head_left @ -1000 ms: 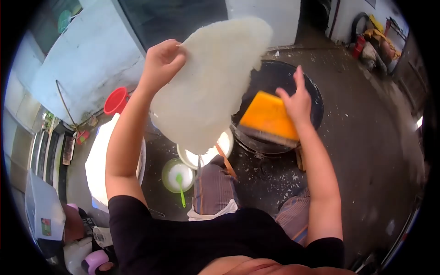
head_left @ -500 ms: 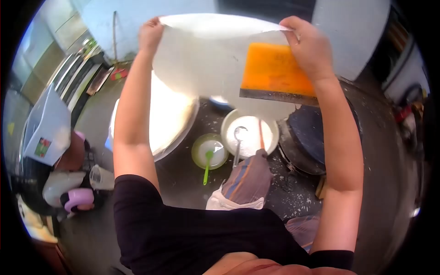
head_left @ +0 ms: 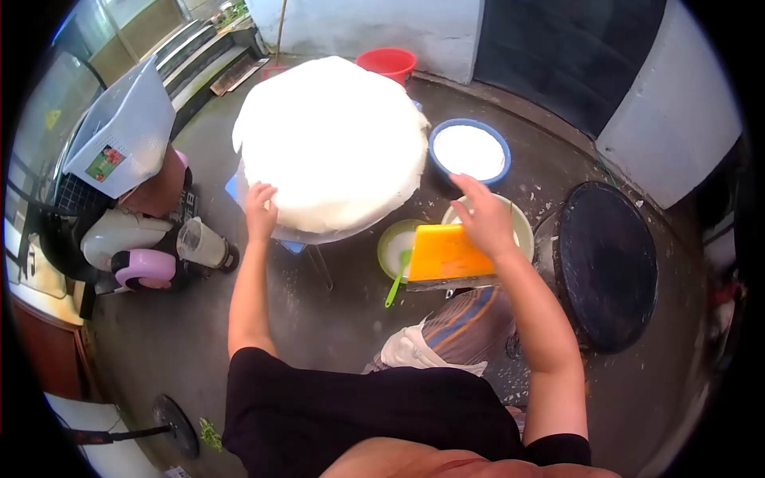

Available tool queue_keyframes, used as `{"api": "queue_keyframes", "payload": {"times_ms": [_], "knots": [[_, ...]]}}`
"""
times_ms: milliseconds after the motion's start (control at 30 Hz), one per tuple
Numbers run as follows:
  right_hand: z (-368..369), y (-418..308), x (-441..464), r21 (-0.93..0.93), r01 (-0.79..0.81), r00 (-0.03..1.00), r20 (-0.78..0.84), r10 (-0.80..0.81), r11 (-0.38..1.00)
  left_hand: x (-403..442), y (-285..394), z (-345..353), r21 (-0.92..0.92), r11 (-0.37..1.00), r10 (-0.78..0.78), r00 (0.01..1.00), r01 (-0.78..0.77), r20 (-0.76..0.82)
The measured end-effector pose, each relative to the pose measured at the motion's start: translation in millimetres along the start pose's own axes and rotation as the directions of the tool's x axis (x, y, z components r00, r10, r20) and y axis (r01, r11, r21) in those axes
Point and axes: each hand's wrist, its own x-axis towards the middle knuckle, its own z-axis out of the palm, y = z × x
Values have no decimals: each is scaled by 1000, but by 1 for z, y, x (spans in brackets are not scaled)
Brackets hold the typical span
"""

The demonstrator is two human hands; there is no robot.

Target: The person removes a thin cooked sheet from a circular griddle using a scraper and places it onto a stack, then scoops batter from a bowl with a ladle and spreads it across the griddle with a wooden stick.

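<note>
A round stack of thin white sheets (head_left: 335,143) lies on a broad tray at the left. My left hand (head_left: 261,211) is at its near-left edge, fingers a little apart and touching the rim. My right hand (head_left: 484,213) holds an orange scraper (head_left: 450,251) with a dark lower edge under its palm, thumb and forefinger spread. Beneath the scraper stand a green bowl (head_left: 390,248) of white liquid with a green spoon (head_left: 398,279), and a pale bowl (head_left: 522,227), partly hidden by my hand.
A blue basin (head_left: 504,163) of white contents stands beyond my right hand, and a red bucket (head_left: 390,60) behind the stack. At the right is a round black griddle (head_left: 610,267). A light-blue basket (head_left: 131,131), a clear jug (head_left: 201,244) and a pink appliance (head_left: 145,267) are at the left.
The thin white sheet held up between both hands now lies on the stack. Both hands have come down, and my right has let go of it but keeps the scraper. The view has turned left.
</note>
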Motion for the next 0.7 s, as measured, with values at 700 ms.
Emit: {"api": "queue_keyframes", "payload": {"times_ms": [700], "knots": [[-64,107,-69,805,-583,242,296,924,-105,-16,32,46,207,975,41,979,-83,201]]}}
